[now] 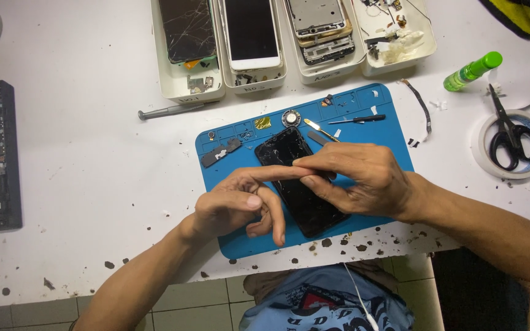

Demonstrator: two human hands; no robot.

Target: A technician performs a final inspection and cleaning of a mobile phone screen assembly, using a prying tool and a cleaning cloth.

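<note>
Blue mat (228, 242) under cracked phone (305, 205)

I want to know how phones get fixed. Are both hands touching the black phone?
Touching. The head view shows the right hand pinching the phone at its edge, and the left hand with its fingers resting on it.

Left hand (237, 205) forefinger outstretched, right hand (357, 178) fingers pinched together, hands touching.

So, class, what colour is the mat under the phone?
Blue mat, clearest in the head view.
</note>
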